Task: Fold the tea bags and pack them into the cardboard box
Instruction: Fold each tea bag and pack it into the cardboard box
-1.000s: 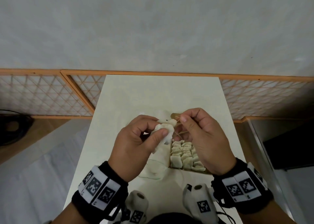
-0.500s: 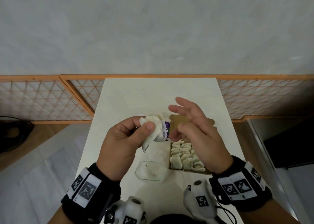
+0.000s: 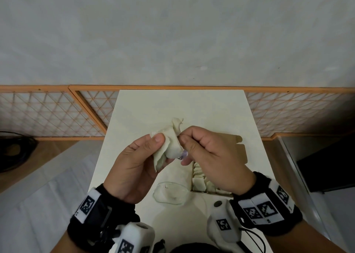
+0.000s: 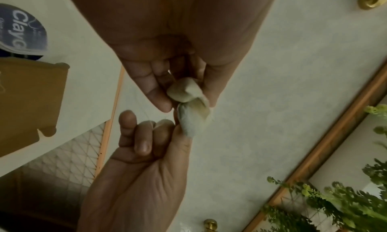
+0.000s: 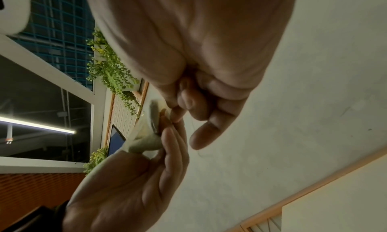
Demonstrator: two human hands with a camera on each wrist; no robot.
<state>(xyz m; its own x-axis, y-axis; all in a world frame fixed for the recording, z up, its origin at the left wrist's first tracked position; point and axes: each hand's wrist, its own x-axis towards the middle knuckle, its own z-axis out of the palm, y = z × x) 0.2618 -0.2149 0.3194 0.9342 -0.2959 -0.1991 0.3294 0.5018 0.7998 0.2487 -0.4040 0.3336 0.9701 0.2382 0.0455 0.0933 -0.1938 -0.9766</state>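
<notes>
While left hand pinches tea bag (above table), right hand pinches string.

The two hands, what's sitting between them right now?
The tea bag, pinched by the left hand with the right hand at its other side. The head view shows it best; they are raised above the table.

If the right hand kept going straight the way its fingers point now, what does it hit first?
Almost certainly the tea bag, which the left hand pinches; the right hand has its fingertips already at its edge. Beyond it sits the left thumb, though depth is hard to judge.
</notes>
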